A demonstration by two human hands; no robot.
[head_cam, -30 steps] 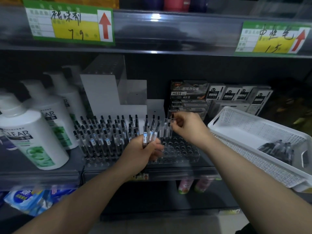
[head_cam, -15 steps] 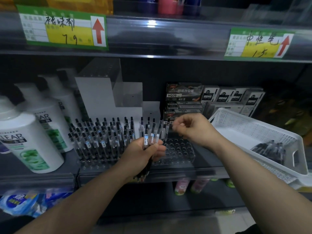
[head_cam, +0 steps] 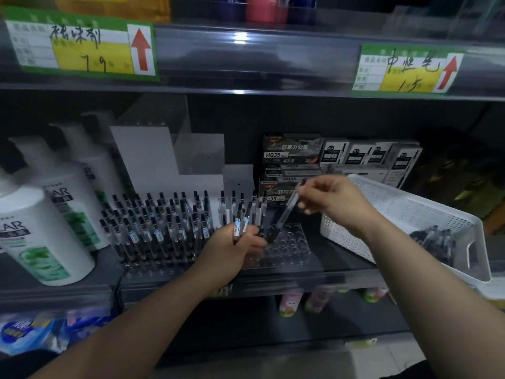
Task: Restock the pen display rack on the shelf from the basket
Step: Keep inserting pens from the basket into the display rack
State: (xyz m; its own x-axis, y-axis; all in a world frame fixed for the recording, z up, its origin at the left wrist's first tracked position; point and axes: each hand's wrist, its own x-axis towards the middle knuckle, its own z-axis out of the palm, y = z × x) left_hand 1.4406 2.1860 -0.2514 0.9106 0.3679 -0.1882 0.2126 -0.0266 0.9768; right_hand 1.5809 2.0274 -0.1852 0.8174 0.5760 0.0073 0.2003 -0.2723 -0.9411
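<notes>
Far left: white shampoo bottles [head_cam: 46, 242] stand on the shelf, out of the play.
Left of centre: standing pens [head_cam: 164, 222] pack most of the pen display rack [head_cam: 293, 247], caps up, rows tight.
Left hand: left hand [head_cam: 232, 253] sits low at centre, fingers curled round a bundle of pens [head_cam: 240, 222], caps poking up above the fist, right in front of the rack.
Centre: and here's the single pen [head_cam: 287, 213], tilted, its top end up and to the right in the fingers, its dark lower tip down and to the left, right over the bare holes.
Key relation: the free holes lie below and to the left of the grip; the pen's long axis leans that way, so I'd judge it needs tipping upright before it drops in. The right hand is the nearer one to those holes.
Right hand: right hand [head_cam: 336, 199], right of centre, pinches that pen's upper end between thumb and fingertips.
Far right: white perforated basket [head_cam: 396, 206] rests on the shelf beside the rack, spare pens [head_cam: 434, 239] heaped at its right end.
Progress: mostly filled, by my reckoning; the right end remains.
</notes>
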